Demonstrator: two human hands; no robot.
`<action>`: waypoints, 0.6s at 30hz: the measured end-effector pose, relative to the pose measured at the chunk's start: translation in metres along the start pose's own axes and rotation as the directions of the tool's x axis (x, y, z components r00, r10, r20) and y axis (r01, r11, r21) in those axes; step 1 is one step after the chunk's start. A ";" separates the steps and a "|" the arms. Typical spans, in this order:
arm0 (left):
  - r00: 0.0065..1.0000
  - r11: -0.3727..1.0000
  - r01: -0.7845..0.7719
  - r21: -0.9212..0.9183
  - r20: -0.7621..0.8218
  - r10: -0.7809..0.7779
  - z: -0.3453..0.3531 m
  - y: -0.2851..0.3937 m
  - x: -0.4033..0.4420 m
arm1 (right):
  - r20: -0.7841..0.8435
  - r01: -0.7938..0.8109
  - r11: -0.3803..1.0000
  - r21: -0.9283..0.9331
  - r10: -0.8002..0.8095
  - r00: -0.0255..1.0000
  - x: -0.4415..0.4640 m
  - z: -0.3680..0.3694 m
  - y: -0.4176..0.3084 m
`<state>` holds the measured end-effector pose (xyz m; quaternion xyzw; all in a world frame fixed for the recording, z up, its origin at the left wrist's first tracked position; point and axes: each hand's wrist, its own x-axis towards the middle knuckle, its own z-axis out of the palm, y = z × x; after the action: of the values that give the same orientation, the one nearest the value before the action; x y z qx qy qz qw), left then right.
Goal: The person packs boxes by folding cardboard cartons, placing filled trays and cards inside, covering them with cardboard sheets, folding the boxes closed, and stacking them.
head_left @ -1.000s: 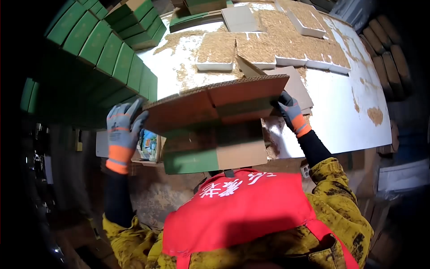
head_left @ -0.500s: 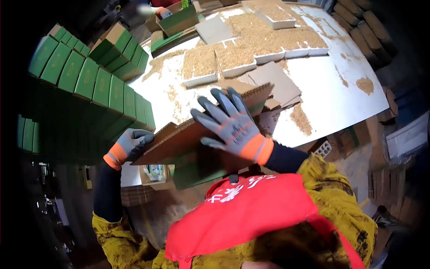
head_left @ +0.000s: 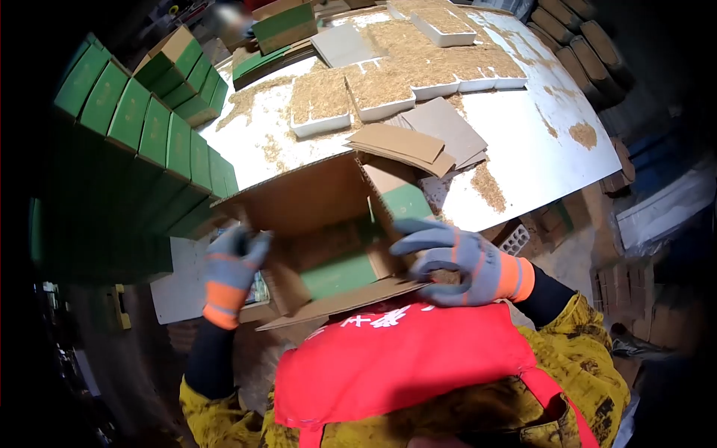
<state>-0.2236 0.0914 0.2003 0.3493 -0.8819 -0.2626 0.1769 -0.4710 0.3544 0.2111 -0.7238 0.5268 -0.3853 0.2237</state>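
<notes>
An opened cardboard box (head_left: 299, 201), brown inside with green parts, stands tilted in front of my chest, its hollow inside facing up. My left hand (head_left: 233, 272), in a grey and orange glove, is at the box's left side; its fingers are smeared by motion, so their grip is unclear. Against the right side of the box, my right hand (head_left: 459, 261) has its gloved fingers apart and bent. Beyond the box, brown cardboard pieces (head_left: 399, 143) and greyish sheets (head_left: 447, 128) lie on the white table (head_left: 556, 168).
White trays (head_left: 323, 125) filled with brown crumbly material stand across the table. Green boxes (head_left: 128, 112) are stacked at the left, and another green box (head_left: 285, 28) is at the back. Brown bags (head_left: 601, 45) are piled at the far right. A blurred person (head_left: 230, 24) is at the back.
The folded cardboard has been opened out into a hollow box. My right hand has moved from its front face to its right side. My left hand has shifted slightly right and down.
</notes>
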 end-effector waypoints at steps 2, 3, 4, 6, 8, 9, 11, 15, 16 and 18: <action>0.919 0.865 -0.376 0.332 0.250 0.304 0.046 -0.017 0.002 | 0.079 0.018 0.999 0.035 -0.021 0.997 0.027 0.017 -0.011; 0.853 0.892 -0.350 0.287 0.491 0.176 0.059 -0.030 0.007 | 0.121 -0.051 0.985 0.162 0.031 0.992 0.039 0.025 -0.004; 0.700 0.995 -0.093 -0.031 0.709 0.087 0.047 -0.029 0.023 | 0.166 -0.120 0.953 0.278 0.075 0.983 0.052 0.029 0.006; 0.555 0.411 0.719 -0.560 0.819 0.145 0.026 -0.049 0.040 | 0.253 -0.186 0.871 0.454 0.074 0.964 0.069 0.033 0.023; 0.711 0.507 0.583 -0.635 0.700 0.059 -0.006 -0.060 0.026 | 0.346 -0.324 0.868 0.377 0.193 0.918 0.070 0.040 0.036; 0.758 0.507 0.541 -0.671 0.650 0.053 -0.011 -0.060 0.011 | 0.269 -0.314 0.930 0.190 0.258 0.928 0.068 0.047 0.043; 0.862 0.564 0.417 -0.712 0.507 0.002 -0.008 -0.061 -0.015 | 0.097 -0.351 0.936 0.003 0.349 0.932 0.059 0.075 0.077; 0.940 0.994 0.009 -0.110 -0.339 -0.046 0.056 -0.043 -0.029 | 0.012 -0.001 0.767 -0.641 0.011 1.000 0.088 0.075 0.047; 0.933 0.934 0.084 0.349 -0.357 0.049 0.067 -0.042 -0.031 | -0.087 -0.010 0.755 -0.655 -0.062 0.994 0.104 0.059 0.043; 0.839 0.989 0.007 0.145 -0.540 0.073 0.067 -0.035 -0.032 | -0.288 -0.048 0.741 -0.670 -0.199 0.937 0.136 0.028 0.028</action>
<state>-0.2167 0.1152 0.1224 0.4059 -0.8177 -0.0865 0.3990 -0.4450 0.2150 0.2172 -0.6986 0.6297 -0.2994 -0.1608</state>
